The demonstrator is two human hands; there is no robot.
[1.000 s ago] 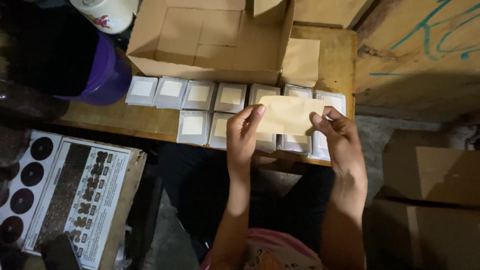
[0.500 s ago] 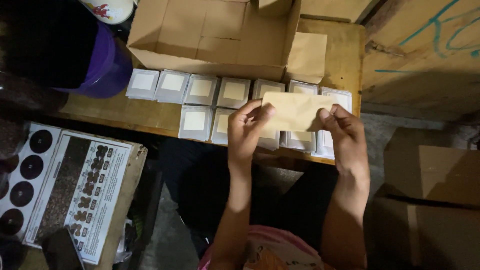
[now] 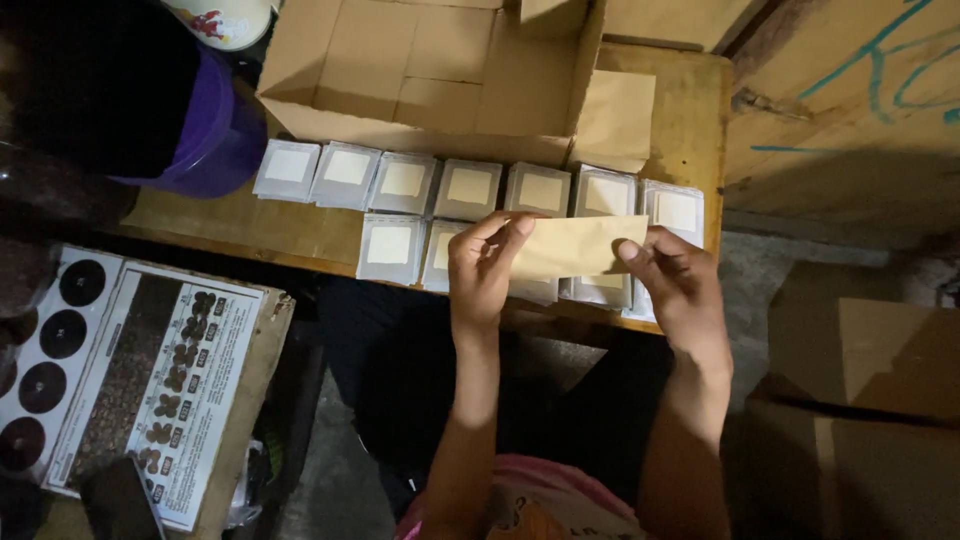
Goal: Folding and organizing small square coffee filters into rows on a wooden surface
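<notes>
Both hands' fingers (image 3: 520, 228) pinch tan envelope (image 3: 580, 246); cardboard box (image 3: 430, 70) w/ nothing inside.

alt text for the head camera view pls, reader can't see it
Seen from above, a left hand and a right hand hold a tan paper envelope by its ends over rows of small white packets on a wooden table. An open cardboard box sits behind the packets.
</notes>
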